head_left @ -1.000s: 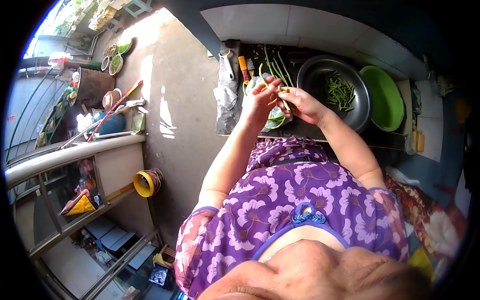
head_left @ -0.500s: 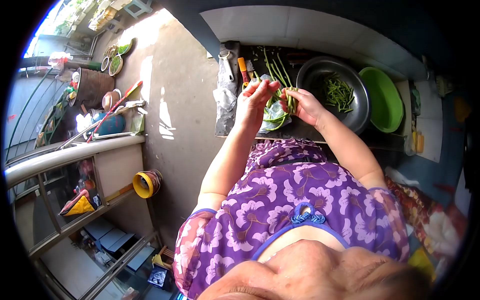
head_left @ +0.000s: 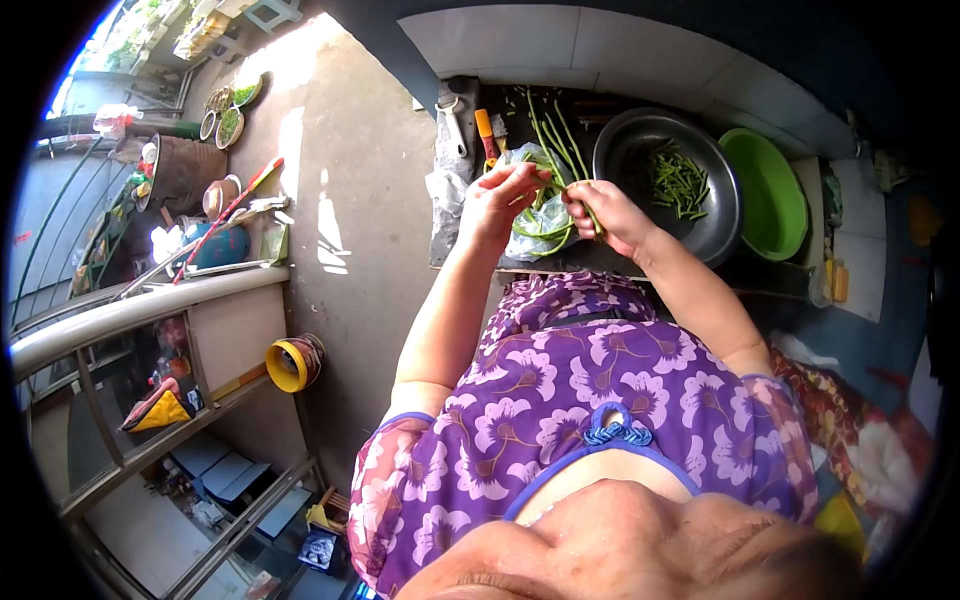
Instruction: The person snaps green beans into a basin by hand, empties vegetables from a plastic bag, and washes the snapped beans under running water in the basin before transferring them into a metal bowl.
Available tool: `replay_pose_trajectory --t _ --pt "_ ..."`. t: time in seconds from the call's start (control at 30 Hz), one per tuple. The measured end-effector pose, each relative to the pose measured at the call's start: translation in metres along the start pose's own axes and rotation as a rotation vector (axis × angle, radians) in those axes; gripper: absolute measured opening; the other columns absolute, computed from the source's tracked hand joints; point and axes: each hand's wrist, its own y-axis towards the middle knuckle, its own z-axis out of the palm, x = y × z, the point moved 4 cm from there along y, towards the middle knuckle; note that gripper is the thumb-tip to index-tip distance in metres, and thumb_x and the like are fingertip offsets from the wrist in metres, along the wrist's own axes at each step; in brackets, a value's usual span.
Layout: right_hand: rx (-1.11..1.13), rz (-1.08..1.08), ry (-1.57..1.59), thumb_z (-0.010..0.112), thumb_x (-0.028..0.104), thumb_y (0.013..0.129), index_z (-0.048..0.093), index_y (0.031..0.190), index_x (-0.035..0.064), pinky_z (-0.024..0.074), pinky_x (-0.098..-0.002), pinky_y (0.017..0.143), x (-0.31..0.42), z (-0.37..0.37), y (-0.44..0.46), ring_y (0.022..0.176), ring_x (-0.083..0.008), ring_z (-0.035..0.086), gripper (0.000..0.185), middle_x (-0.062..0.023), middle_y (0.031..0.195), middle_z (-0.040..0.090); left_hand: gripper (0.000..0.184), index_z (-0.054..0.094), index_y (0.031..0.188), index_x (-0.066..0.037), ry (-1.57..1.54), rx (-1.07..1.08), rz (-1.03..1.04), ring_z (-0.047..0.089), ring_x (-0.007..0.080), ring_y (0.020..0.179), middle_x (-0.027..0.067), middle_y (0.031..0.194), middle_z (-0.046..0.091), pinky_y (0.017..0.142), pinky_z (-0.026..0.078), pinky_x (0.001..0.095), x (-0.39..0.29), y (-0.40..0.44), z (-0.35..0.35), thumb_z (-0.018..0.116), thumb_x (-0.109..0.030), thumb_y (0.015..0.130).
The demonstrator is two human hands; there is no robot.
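Over the counter, my left hand [head_left: 500,198] is closed, its fingertips pinching a long green bean [head_left: 553,177]. My right hand [head_left: 615,215], just right of it, is wrapped round green beans whose ends stick out below the fingers. More long beans [head_left: 570,140] stretch away behind both hands. Under them lies a clear plastic bag [head_left: 545,222] with curled beans across it. To the right, a dark metal basin [head_left: 722,215] holds a pile of short bean pieces [head_left: 677,180].
A green plastic basin [head_left: 768,200] stands beyond the metal one. Left on the counter [head_left: 442,240] are an orange-handled tool [head_left: 486,135], a white-handled peeler-like tool [head_left: 453,130] and crumpled plastic [head_left: 445,190]. A yellow bucket [head_left: 292,365] sits on the floor.
My left hand has shifted slightly left and down. My right hand has turned, its fingers now curled more closely round the beans.
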Motion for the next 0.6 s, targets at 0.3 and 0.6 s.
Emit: replay_pose_trajectory --t 0.3,0.6 --pt "0.032 -0.026 0.053 0.054 0.022 0.095 0.060 0.101 0.0044 0.0465 -0.0208 0.062 0.002 0.006 -0.002 0.065 -0.0067 0.054 0.019 0.0002 0.082 0.060 0.013 0.063 0.095 -0.013 -0.102 0.009 -0.141 0.056 0.0109 0.097 -0.0008 0.093 0.064 0.095 0.038 0.0378 0.037 0.008 0.004 0.066 -0.023 0.087" --pt "-0.033 0.015 0.219 0.052 0.017 0.094 0.058 0.091 0.0074 0.0413 -0.0217 0.055 -0.022 -0.009 -0.014 0.061 -0.0062 0.049 0.012 0.0022 0.074 0.054 0.008 0.065 0.080 -0.001 0.827 -0.175 0.879 0.054 0.0219 0.083 0.0092 0.086 0.058 0.075 0.043 0.0315 0.038 -0.009 0.041 0.070 0.000 0.074"
